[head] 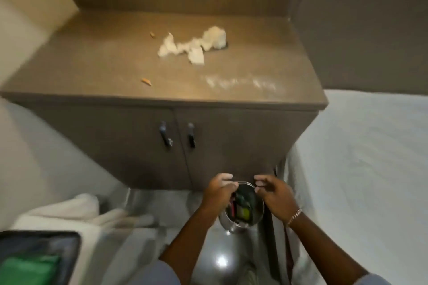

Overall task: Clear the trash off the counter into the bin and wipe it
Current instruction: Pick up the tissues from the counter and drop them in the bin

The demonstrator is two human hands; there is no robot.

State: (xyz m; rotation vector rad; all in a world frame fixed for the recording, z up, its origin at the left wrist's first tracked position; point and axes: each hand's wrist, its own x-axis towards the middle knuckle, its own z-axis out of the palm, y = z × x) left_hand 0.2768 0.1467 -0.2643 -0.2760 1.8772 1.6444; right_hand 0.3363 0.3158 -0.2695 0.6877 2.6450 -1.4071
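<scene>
While both hands hang over the bin (243,210) on the floor at 6 o'clock, the trash step looks part done. Far left, a dark tray (39,259) sits at 8 o'clock with a white towel (76,210) beside it. On the tabletop (92,65), a small brown scrap (146,81) lies at 10 o'clock, another scrap (152,34) at 11. Crumpled tissue (194,46) sits at 12, white smear (240,82) toward 1. Left hand (218,194) grip loosely curled at the bin rim, whether it pinches anything I cannot tell. Right hand (274,194) fingers spread, empty. Bin already holds wrappers. Next, likely: reach up, gather tissue and scraps, drop in bin, then wipe smear. Bed (370,157) at 3.
</scene>
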